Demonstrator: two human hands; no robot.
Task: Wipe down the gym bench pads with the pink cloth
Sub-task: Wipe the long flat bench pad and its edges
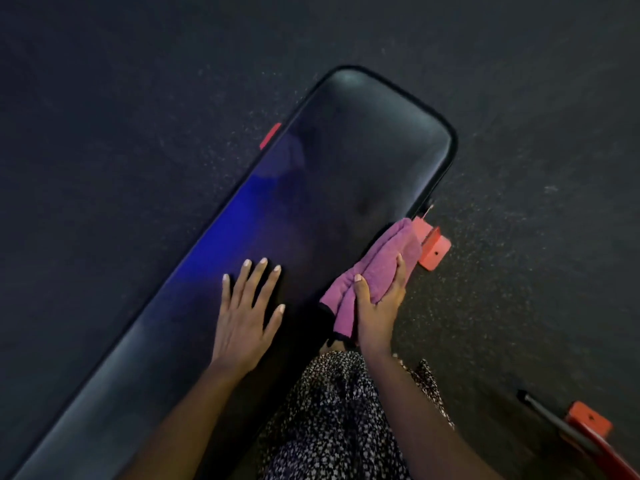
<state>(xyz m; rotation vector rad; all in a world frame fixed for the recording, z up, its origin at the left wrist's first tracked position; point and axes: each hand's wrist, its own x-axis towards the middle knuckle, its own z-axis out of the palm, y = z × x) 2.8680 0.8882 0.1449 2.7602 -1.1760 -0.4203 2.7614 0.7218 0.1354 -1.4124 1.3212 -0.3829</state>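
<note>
A long black bench pad [339,161] runs diagonally from lower left to upper right, with a blue sheen along its left side. My left hand [247,313] lies flat on the pad, fingers spread and straight. My right hand [379,306] grips the folded pink cloth [377,268] at the pad's right edge, thumb on top and fingers wrapped around its outer side. The cloth hangs partly over the pad's edge.
Red frame feet show beside the pad: one [433,245] just past the cloth, another [270,135] on the far side. A red and black frame piece [585,427] lies at lower right. Speckled dark rubber floor [519,98] surrounds the bench. My patterned garment [332,420] is below.
</note>
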